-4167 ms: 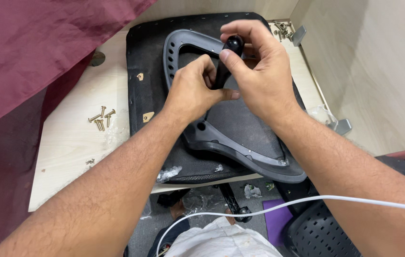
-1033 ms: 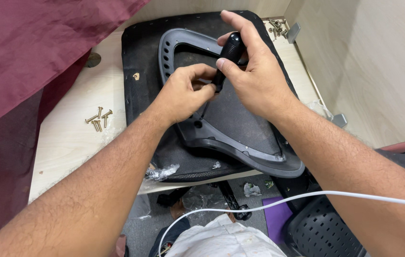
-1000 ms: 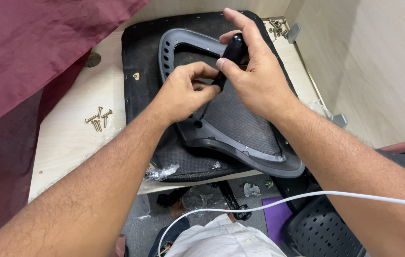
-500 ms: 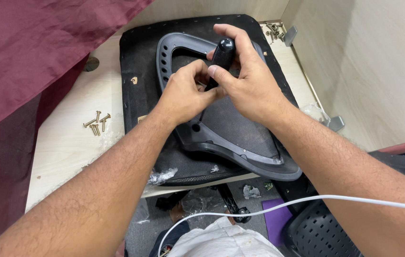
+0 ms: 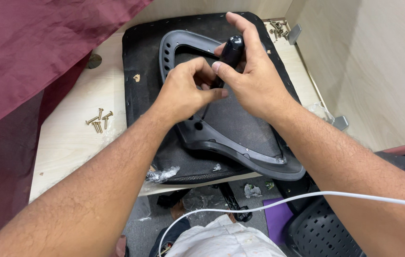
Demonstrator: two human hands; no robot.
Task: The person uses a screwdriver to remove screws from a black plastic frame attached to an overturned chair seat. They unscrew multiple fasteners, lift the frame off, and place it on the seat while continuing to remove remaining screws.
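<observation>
On the desk: a black seat pad [image 5: 140, 57] lies flat on the pale wood desk [image 5: 69, 138], with a grey plastic frame [image 5: 240, 152] lying on top of it.
Screwdriver: black, rounded handle [image 5: 231, 50], glossy at the top; a thin shaft runs down from it toward a hole in the frame's near corner, the tip hidden behind the fingers.
Position: held upright, slightly tilted, over the middle of the frame.
Right hand [image 5: 252, 78]: curled around the handle, thumb and forefinger pinching it, one finger stretched straight up past the top.
Left hand [image 5: 183, 93]: fingers bunched tight low on the shaft; whether they also hold a screw, cannot tell.
Screws [image 5: 99, 120]: a small brass heap on the desk, well left of the pad.
More screws [image 5: 277, 27]: at the far right corner.
Cloth [image 5: 31, 52]: maroon, draped over the left side.
Cable [image 5: 307, 200]: white, crossing below the right forearm.
</observation>
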